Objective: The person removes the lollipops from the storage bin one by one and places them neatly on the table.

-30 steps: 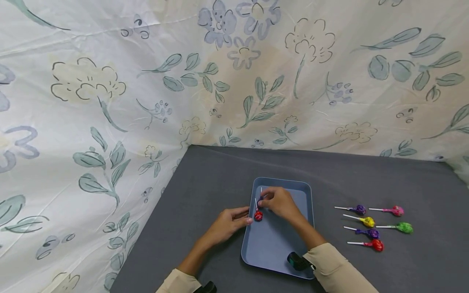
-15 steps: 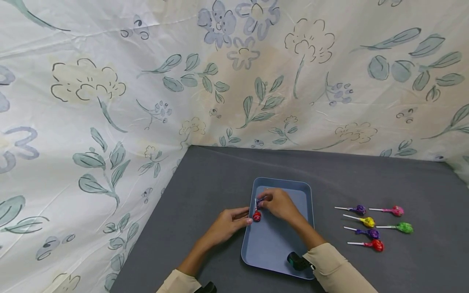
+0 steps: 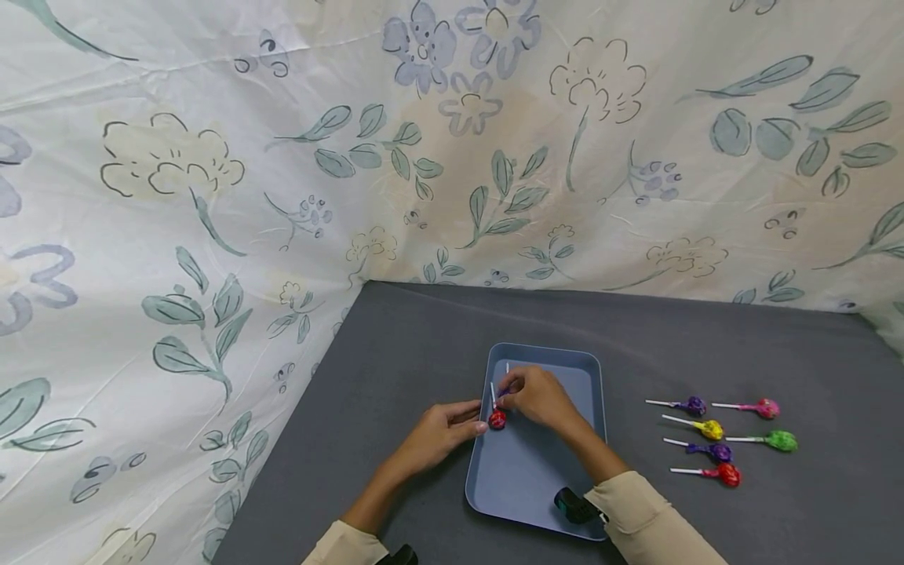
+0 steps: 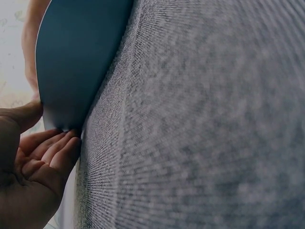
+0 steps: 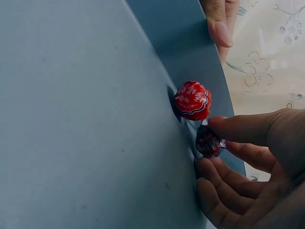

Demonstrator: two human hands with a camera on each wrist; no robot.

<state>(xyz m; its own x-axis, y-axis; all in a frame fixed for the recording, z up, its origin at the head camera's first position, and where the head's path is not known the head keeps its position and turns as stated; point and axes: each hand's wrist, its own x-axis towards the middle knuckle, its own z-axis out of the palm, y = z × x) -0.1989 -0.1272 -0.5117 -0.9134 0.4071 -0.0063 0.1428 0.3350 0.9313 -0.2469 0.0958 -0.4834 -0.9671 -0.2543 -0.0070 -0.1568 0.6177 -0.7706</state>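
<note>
A blue tray (image 3: 519, 482) lies on the dark grey cloth. My left hand (image 3: 438, 435) holds its left side, thumb over the rim and fingers along the outer wall (image 4: 71, 95). Inside the tray, by that left wall, lies a red-wrapped lollipop (image 3: 497, 420) with its white stick pointing away. My right hand (image 3: 540, 396) reaches in beside it and pinches a purple-wrapped lollipop (image 5: 209, 142) between thumb and fingers. In the right wrist view the purple candy sits close to the red one (image 5: 192, 100). In the head view my fingers mostly cover the purple one.
To the right of the tray, several lollipops lie on the cloth: purple (image 3: 695, 406), pink (image 3: 767, 408), yellow (image 3: 711, 429), green (image 3: 781, 440), another purple (image 3: 720, 452) and red (image 3: 729, 474). A floral curtain (image 3: 452, 157) hangs behind and to the left.
The purple lollipop shifts slightly in my right fingers beside the red one, and the red candy moves a little. My left hand stays in place on the tray.
</note>
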